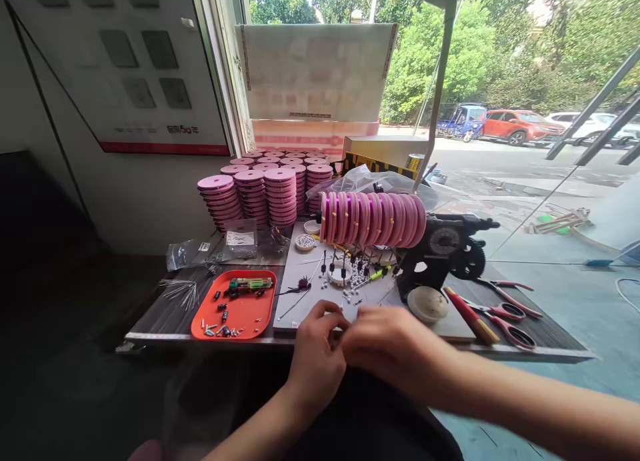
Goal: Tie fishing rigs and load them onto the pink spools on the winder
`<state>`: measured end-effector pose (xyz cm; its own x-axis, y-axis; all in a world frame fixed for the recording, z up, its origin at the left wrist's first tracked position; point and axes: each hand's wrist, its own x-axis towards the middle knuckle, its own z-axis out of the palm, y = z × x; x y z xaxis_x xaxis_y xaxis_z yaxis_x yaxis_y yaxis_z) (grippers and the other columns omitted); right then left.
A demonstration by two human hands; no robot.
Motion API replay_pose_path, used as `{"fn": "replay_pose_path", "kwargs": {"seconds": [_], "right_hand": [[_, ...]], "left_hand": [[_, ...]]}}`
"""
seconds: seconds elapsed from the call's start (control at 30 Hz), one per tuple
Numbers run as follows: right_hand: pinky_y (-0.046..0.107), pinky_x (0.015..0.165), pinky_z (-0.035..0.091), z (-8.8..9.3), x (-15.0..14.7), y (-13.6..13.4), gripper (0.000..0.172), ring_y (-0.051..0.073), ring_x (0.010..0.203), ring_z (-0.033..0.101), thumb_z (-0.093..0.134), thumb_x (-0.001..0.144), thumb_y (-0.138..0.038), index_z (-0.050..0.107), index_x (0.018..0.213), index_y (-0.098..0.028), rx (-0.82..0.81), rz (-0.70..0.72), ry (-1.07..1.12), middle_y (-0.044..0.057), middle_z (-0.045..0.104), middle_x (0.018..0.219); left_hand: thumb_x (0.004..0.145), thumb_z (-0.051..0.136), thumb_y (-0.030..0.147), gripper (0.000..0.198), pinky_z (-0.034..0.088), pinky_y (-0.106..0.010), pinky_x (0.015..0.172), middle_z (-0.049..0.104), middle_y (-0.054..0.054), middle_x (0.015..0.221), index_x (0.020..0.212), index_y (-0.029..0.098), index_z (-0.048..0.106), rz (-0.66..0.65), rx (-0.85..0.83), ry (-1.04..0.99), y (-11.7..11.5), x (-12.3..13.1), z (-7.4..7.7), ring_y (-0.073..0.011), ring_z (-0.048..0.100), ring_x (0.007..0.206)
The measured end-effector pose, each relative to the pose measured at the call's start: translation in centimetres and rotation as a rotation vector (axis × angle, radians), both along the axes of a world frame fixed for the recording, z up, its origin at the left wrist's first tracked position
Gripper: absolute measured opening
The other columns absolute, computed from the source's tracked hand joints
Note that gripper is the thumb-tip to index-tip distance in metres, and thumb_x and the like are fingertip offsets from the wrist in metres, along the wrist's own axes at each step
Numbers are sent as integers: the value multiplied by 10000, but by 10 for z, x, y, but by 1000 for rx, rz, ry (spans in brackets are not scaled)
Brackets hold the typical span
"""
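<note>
Both hands meet at the near edge of a pale board (300, 314). My left hand (320, 354) is closed in a pinch, thumb and forefinger together. Against its fingertips presses my right hand (385, 341), closed too and a little blurred by motion. What they hold between them is too small and hidden to name. Just beyond lie small white beads (353, 278), a round white dish (340, 272) and several thin lines with black pieces (353, 264) hanging from a row of pink spools (373, 219).
The spools sit on a black winding stand (430, 248). An orange tray (200, 321) with small parts is on the left, pink spool stacks (280, 198) behind. A white round lid (427, 306), scissors (510, 311) and pliers (515, 294) lie on the right.
</note>
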<state>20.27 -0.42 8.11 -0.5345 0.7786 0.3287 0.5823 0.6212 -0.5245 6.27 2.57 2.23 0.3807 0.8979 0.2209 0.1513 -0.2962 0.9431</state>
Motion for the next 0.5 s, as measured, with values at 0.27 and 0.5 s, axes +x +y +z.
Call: {"fn": "replay_pose_path", "kwargs": {"seconds": [0.27, 0.5], "right_hand": [[204, 518, 381, 4, -9, 61, 94, 90, 547, 484, 562, 729, -189, 549, 662, -124, -639, -27, 362, -15, 558, 593], [285, 562, 333, -10, 13, -9, 232, 137, 608, 454, 393, 848, -89, 587, 734, -146, 612, -4, -372, 39, 575, 660]], "left_hand": [[766, 461, 44, 179, 438, -265, 612, 637, -96, 770, 742, 136, 612, 111, 993, 354, 0, -5, -7, -166, 569, 651], [600, 596, 167, 58, 247, -155, 392, 433, 36, 531, 569, 136, 558, -199, -800, -258, 8, -1, 13, -43, 326, 436]]}}
